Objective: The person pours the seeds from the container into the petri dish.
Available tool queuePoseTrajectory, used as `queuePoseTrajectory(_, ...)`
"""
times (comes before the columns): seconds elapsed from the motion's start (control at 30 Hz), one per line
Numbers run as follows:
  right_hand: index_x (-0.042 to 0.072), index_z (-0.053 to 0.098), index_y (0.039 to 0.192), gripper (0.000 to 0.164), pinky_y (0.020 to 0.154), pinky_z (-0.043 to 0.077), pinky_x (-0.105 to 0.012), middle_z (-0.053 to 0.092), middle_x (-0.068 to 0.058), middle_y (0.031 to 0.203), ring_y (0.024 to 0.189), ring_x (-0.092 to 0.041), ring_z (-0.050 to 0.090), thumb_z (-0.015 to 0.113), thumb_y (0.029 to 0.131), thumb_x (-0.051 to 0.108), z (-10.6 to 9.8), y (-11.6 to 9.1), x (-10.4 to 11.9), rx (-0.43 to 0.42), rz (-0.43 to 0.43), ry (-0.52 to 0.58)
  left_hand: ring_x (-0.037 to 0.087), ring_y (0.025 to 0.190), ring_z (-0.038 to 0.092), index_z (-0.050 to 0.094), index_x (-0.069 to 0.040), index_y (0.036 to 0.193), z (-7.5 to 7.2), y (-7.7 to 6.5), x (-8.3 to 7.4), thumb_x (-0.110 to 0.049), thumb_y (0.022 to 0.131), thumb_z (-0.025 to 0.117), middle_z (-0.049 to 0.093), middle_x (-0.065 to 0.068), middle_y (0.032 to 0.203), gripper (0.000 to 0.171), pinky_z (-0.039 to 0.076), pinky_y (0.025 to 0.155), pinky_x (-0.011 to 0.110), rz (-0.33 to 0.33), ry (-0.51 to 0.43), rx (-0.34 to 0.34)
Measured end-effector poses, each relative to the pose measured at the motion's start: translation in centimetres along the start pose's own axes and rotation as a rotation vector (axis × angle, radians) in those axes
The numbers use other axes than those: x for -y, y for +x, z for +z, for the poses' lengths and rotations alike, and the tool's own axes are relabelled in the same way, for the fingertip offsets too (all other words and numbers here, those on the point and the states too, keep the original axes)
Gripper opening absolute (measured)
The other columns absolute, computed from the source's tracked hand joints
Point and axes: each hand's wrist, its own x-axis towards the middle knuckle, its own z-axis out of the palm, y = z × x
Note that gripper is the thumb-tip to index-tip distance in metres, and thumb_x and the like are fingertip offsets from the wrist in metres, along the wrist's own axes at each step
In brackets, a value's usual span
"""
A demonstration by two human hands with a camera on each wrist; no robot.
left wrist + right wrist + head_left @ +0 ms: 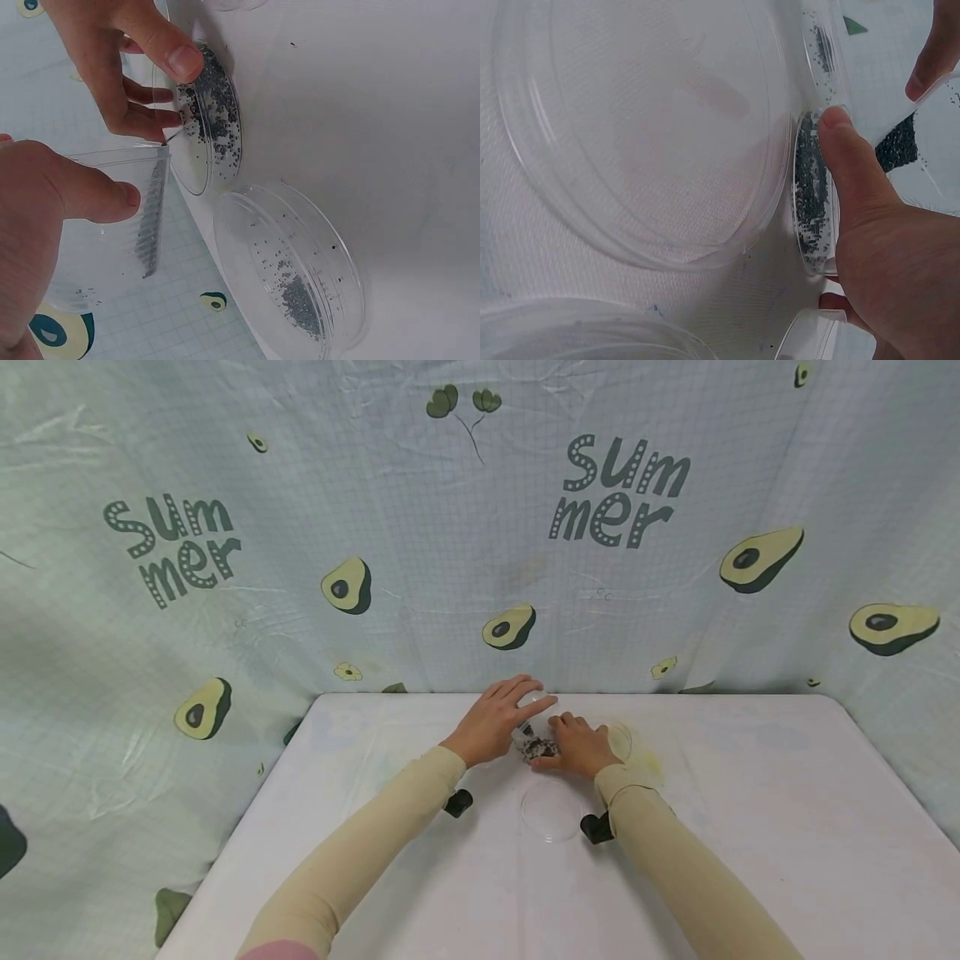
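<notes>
My left hand holds a clear plastic cup on its side, thumb along its wall. Dark granules are banked near the cup's mouth, which is tipped toward a clear petri dish. Dark granules are spread over the floor of that dish. Around its rim my right hand grips it, thumb on the near side and fingers on the far side. Next to it stands a second clear dish with a small heap of dark granules.
A wide, clear round lid or dish lies on the white table on the near side of the hands. More clear round dishware sits to the right. Behind the table hangs a printed curtain.
</notes>
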Motion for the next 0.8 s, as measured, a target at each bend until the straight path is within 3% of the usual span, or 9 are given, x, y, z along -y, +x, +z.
queuePoseTrajectory(0.8,0.007,0.045,0.142,0.088,0.095,0.038,-0.070,0.048,-0.017,0.140,0.127,-0.034,0.047,0.069,0.078,0.063,0.24,0.17,-0.13,-0.006,0.002,0.004,0.022,0.140,0.035,0.041,-0.027,0.146,-0.04,0.49,-0.07,0.000,0.082,0.069,0.044,0.003,0.145,0.075,0.031,0.117,0.037,0.015,0.004,-0.015)
